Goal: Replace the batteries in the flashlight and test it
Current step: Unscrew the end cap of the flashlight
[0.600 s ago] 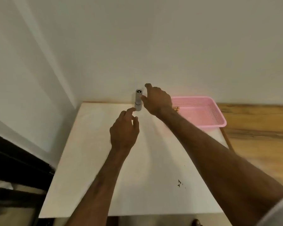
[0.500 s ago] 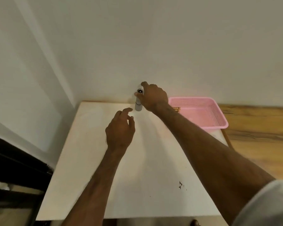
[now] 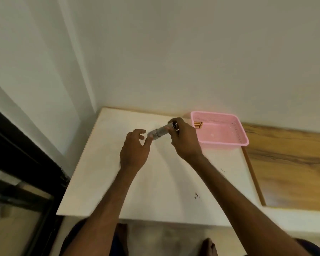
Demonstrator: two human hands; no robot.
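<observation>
A small grey flashlight is held tilted above the white table, its black end up in my right hand, which grips it. My left hand hovers at the flashlight's lower end with fingers spread; a fingertip is at or very near the tip. Several gold-coloured batteries lie in the far left corner of the pink basket.
The pink basket stands at the table's back right, against the wall. A wooden surface adjoins the table on the right. A dark frame runs along the left. Small dark specks mark the tabletop.
My right hand has lifted the flashlight from standing upright by the wall and tilted it toward me. My left hand has come up to its lower end.
</observation>
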